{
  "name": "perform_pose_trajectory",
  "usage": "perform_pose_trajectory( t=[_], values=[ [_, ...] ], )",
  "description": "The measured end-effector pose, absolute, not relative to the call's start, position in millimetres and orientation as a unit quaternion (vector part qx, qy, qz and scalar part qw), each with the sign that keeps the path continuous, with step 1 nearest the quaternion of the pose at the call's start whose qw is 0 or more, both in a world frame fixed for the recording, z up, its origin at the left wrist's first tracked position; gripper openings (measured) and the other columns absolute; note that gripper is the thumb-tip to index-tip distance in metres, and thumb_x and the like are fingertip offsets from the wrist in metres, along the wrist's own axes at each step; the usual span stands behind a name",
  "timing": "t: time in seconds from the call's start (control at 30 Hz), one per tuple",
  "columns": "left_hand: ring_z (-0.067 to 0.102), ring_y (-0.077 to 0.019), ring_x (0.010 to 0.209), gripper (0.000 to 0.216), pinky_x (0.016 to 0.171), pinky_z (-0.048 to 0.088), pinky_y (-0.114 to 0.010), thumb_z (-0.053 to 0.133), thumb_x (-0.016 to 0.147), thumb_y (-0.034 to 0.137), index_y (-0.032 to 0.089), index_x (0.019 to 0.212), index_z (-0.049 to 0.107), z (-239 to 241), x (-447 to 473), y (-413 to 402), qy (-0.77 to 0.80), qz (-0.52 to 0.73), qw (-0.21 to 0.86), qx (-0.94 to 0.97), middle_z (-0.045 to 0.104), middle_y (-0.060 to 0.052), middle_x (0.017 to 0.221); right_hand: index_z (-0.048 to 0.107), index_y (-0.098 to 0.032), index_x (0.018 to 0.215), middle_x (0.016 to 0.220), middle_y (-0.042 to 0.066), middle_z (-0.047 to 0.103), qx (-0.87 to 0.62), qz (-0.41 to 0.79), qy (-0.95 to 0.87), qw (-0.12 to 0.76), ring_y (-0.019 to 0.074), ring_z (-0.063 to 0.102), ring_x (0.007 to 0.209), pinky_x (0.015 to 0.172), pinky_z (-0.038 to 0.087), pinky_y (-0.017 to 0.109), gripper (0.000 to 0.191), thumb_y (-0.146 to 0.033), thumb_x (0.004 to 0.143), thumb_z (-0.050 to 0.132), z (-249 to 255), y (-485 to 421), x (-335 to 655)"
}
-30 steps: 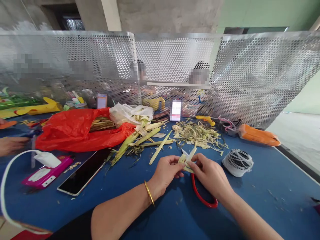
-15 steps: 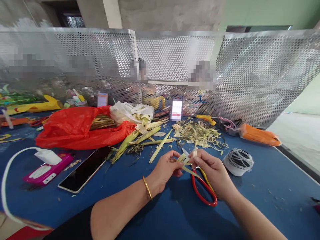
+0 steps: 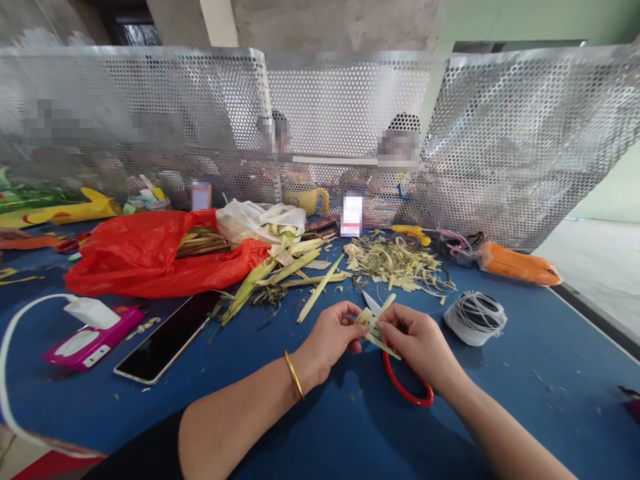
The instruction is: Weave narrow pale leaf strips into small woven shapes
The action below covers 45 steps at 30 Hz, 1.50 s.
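My left hand (image 3: 330, 337) and my right hand (image 3: 417, 343) meet over the blue table (image 3: 320, 427), both pinched on a small folded piece of pale yellow-green leaf strips (image 3: 376, 323). Strip ends stick out up and to the lower right of the fingers. A pair of red-handled scissors (image 3: 405, 390) lies under my right hand, its blade tip (image 3: 371, 302) showing just beyond the leaf piece. A gold bangle sits on my left wrist.
Cut leaf stalks (image 3: 287, 277) and a pile of trimmings (image 3: 397, 263) lie beyond my hands. A red plastic bag (image 3: 150, 257), a phone (image 3: 165, 337), a pink power bank (image 3: 90, 337), a white thread coil (image 3: 475, 317) and an orange tool (image 3: 517, 265) surround them. A perforated metal screen (image 3: 320, 133) stands behind.
My right hand lifted a strip away and brought it back against the leaf piece. Both hands stay pinched together on it. The view tilted down slightly.
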<state>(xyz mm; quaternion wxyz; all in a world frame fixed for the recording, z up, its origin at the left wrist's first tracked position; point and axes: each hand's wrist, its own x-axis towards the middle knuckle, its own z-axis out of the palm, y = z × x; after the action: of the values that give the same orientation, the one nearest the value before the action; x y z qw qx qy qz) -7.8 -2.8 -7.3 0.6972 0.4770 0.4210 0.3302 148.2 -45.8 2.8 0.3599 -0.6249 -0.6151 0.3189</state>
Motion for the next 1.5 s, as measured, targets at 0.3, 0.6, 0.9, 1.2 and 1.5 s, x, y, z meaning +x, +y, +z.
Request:
perform_pose_trajectory(
  t=[0.3, 0.6, 0.9, 1.2, 1.5],
  values=[
    [0.045, -0.0054, 0.040, 0.017, 0.040, 0.038, -0.018, 0.067, 0.068, 0.019, 0.016, 0.075, 0.052, -7.3, -7.3, -3.7, 0.417, 0.343, 0.657, 0.526, 0.051, 0.007, 0.055, 0.053, -0.021, 0.072, 0.057, -0.005, 0.050, -0.617, 0.267, -0.660, 0.336, 0.0109, 0.044, 0.054, 0.051, 0.032, 0.022, 0.014, -0.029, 0.084, 0.054, 0.9, -47.0, 145.8],
    [0.045, -0.0073, 0.040, 0.023, 0.042, 0.037, -0.020, 0.070, 0.066, 0.021, 0.017, 0.080, 0.052, -9.1, -7.2, -6.2, 0.406, 0.308, 0.666, 0.545, 0.050, 0.009, 0.053, 0.053, -0.022, 0.086, 0.057, -0.006, 0.054, -0.621, 0.286, -0.629, 0.371, 0.0118, 0.049, 0.052, 0.052, 0.035, 0.022, 0.012, -0.034, 0.085, 0.053, 1.4, -46.2, 144.6],
    [0.047, -0.0081, 0.045, 0.015, 0.045, 0.033, -0.020, 0.055, 0.071, 0.021, 0.016, 0.057, 0.054, -9.0, -11.2, -8.0, 0.371, 0.205, 0.602, 0.677, 0.044, 0.006, 0.049, 0.056, -0.019, 0.063, 0.065, -0.002, 0.053, -0.615, 0.263, -0.655, 0.352, 0.0125, 0.049, 0.061, 0.057, 0.037, 0.024, 0.022, -0.032, 0.080, 0.057, 4.1, -45.0, 148.8],
    [0.048, -0.0100, 0.048, 0.010, 0.053, 0.040, -0.022, 0.056, 0.062, 0.022, 0.016, 0.055, 0.060, 1.2, -11.5, -12.1, 0.324, 0.145, 0.701, 0.618, 0.051, 0.003, 0.050, 0.048, -0.020, 0.068, 0.056, -0.004, 0.054, -0.589, 0.400, -0.508, 0.485, 0.0102, 0.048, 0.047, 0.046, 0.038, 0.022, 0.034, -0.049, 0.085, 0.054, 3.4, -42.6, 148.6],
    [0.048, -0.0103, 0.046, 0.036, 0.048, 0.035, -0.022, 0.067, 0.067, 0.050, 0.016, 0.056, 0.065, -3.6, -12.5, -13.4, 0.365, 0.163, 0.646, 0.650, 0.055, 0.001, 0.049, 0.050, -0.019, 0.076, 0.070, 0.001, 0.063, -0.545, 0.437, -0.500, 0.512, 0.0110, 0.053, 0.054, 0.051, 0.043, 0.023, 0.028, -0.045, 0.084, 0.057, 7.4, -46.9, 137.7]
  ],
)
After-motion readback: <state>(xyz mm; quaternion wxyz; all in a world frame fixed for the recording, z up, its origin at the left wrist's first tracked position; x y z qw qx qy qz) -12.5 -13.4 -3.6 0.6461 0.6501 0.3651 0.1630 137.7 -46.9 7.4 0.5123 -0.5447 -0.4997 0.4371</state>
